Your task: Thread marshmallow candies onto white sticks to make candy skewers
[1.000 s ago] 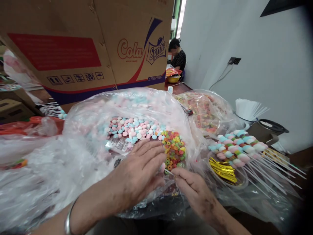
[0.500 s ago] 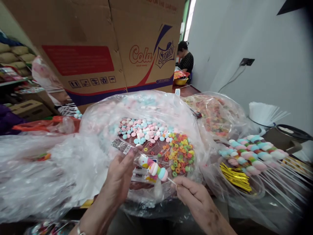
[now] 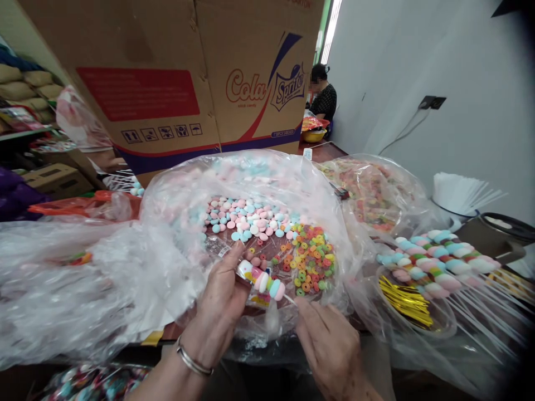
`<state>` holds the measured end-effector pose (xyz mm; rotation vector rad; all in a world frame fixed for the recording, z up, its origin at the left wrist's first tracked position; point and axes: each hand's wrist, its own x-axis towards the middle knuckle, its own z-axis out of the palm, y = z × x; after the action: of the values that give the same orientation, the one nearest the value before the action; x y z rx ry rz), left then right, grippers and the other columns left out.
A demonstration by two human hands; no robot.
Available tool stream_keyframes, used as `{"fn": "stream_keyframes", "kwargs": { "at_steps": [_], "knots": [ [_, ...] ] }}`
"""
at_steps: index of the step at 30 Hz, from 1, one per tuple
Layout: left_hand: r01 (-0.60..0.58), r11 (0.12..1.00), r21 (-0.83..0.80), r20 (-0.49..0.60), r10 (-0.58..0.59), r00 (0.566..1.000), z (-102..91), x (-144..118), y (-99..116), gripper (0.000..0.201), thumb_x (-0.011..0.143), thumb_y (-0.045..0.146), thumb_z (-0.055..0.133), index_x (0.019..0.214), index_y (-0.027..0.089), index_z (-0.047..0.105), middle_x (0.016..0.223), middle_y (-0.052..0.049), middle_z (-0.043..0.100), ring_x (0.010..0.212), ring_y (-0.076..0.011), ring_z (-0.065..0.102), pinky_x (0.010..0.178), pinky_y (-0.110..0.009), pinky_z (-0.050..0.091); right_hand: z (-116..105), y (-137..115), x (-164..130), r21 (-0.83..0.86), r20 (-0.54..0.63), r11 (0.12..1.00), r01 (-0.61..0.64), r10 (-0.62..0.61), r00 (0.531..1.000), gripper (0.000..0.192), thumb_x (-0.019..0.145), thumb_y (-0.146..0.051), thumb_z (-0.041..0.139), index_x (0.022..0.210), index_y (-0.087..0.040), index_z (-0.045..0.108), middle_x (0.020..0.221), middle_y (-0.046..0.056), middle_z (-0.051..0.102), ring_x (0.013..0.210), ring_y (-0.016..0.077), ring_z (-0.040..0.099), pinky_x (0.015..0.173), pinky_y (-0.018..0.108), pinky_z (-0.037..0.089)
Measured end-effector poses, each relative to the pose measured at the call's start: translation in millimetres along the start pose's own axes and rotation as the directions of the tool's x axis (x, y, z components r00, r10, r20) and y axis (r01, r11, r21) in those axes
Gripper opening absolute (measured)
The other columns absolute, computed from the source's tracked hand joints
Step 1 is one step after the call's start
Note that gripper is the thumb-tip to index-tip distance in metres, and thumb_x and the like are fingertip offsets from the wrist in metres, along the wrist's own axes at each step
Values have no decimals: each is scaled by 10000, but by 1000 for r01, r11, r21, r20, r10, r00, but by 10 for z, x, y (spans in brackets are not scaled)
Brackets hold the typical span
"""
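Observation:
My right hand (image 3: 328, 337) pinches the white stick of a candy skewer (image 3: 275, 288), threaded with pink, blue and green soft sweets. The skewer's far end lies inside a small clear printed bag (image 3: 247, 269). My left hand (image 3: 223, 298) is closed around that bag, its fingers bent over the far side. Beneath both hands spreads a large clear plastic sheet or bag (image 3: 179, 195). Loose pink, white and blue sweets (image 3: 246, 217) and a heap of colourful ring sweets (image 3: 313, 259) lie on it.
Finished candy skewers (image 3: 438, 259) rest at the right over a tub of gold twist ties (image 3: 405, 303). White sticks (image 3: 463, 192) stand behind. Crumpled clear bags (image 3: 104, 295) cover the left. A tall carton (image 3: 200, 83) blocks the back; a person (image 3: 324, 97) sits beyond.
My left hand has moved right and closed around the bag over the skewer's tip; before, its fingers were straighter. The right hand keeps the stick and has turned slightly.

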<state>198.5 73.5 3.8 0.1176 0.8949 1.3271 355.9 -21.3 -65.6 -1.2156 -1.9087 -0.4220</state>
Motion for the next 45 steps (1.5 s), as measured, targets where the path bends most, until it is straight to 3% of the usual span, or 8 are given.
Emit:
{"fn": "stream_keyframes", "kwargs": {
  "at_steps": [6, 9, 12, 14, 18, 26, 35, 45],
  "knots": [
    [-5, 999, -44, -6, 4, 1000, 2, 46, -46, 351, 1020, 139, 515, 678, 113, 592, 564, 22, 580, 446, -89, 585, 568, -276, 630, 39, -120, -8, 17, -10, 1000, 16, -16, 1000, 237, 959, -56, 474, 1113, -85, 652, 663, 29, 678, 560, 163, 605, 619, 309, 408],
    [57, 997, -44, 27, -56, 998, 1, 63, -53, 347, 1025, 164, 505, 693, 113, 592, 571, 16, 569, 426, -93, 563, 494, -257, 594, 50, -193, -54, 304, 113, 918, -255, 231, 966, 232, 970, -120, 451, 1013, -142, 679, 658, 21, 654, 567, 151, 589, 566, 276, 387],
    [91, 995, -45, 51, -89, 995, 1, 55, -83, 349, 1033, 186, 490, 709, 111, 596, 584, 6, 574, 428, -93, 559, 483, -244, 575, 73, -283, -55, 544, 533, 379, -749, 534, 657, 270, 982, -304, 454, 844, -176, 648, 522, -49, 463, 463, 102, 415, 463, 237, 267],
    [108, 993, -58, 54, -105, 993, 0, 37, -109, 362, 1040, 194, 474, 707, 116, 592, 582, 5, 575, 438, -94, 564, 503, -240, 574, 93, -331, -19, 524, 742, -71, -849, 527, 415, 253, 920, -376, 511, 809, -176, 619, 463, -97, 335, 421, 75, 267, 439, 224, 186],
    [101, 993, -66, 90, -95, 991, -32, 16, -127, 369, 1043, 213, 461, 722, 121, 620, 591, -15, 618, 465, -123, 603, 508, -254, 571, 103, -367, 66, 490, 847, -440, -752, 446, 291, 199, 769, -372, 631, 764, -178, 587, 400, -135, 297, 385, 42, 152, 420, 216, 132],
    [-28, 996, -82, 357, 56, 932, -129, 131, 1, 451, 500, 354, 995, 761, 92, 738, 821, -135, 783, 820, -294, 751, 711, -363, 642, 36, -339, 51, 537, 805, -341, -772, 480, 348, 246, 781, -390, 662, 743, -155, 599, 390, -124, 325, 386, 33, 189, 421, 206, 129],
    [90, 978, -187, 409, -6, 912, -161, 235, -142, 243, 791, 265, 844, 893, 101, 696, 650, 14, 633, 513, -88, 583, 495, -186, 539, 101, -340, -7, 466, 872, -441, -767, 378, 312, 236, 748, -403, 648, 751, -173, 594, 370, -131, 304, 358, 43, 155, 390, 208, 147],
    [87, 993, -73, 248, -66, 967, -104, 189, -94, 255, 1010, 172, 531, 787, 111, 640, 571, 21, 563, 487, -118, 584, 458, -223, 544, -46, -318, -37, 495, 589, 312, -811, 566, 577, 342, 981, -438, 459, 817, -197, 637, 614, -41, 452, 568, 120, 410, 525, 232, 326]
  ]
}}
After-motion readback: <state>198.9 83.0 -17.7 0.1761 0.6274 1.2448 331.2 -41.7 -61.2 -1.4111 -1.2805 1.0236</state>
